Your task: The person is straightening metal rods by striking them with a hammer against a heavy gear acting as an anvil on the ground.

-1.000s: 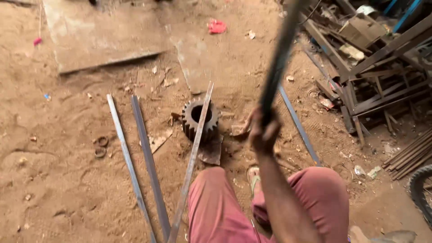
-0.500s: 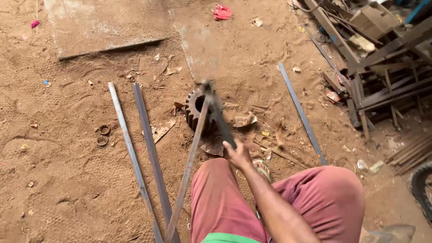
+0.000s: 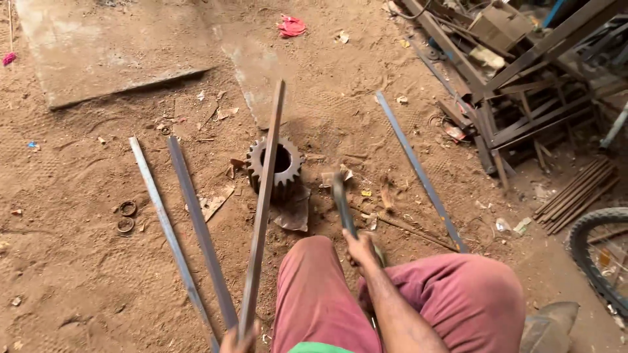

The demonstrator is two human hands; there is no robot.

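My left hand shows only at the bottom edge, gripping the near end of a long flat metal bar that runs up over a toothed steel gear standing on the dirt. My right hand is closed around the handle of a hammer, whose head is low near the ground just right of the gear. My knees in red trousers fill the bottom centre.
Two more flat bars lie on the sand to the left, another bar to the right. Small rings lie far left. A scrap metal pile stands at upper right, a tyre at right edge, a concrete slab at top left.
The hammer, raised high a second ago, swung down onto the bar over the gear and now sits low to the right of it. The bar stays across the gear.
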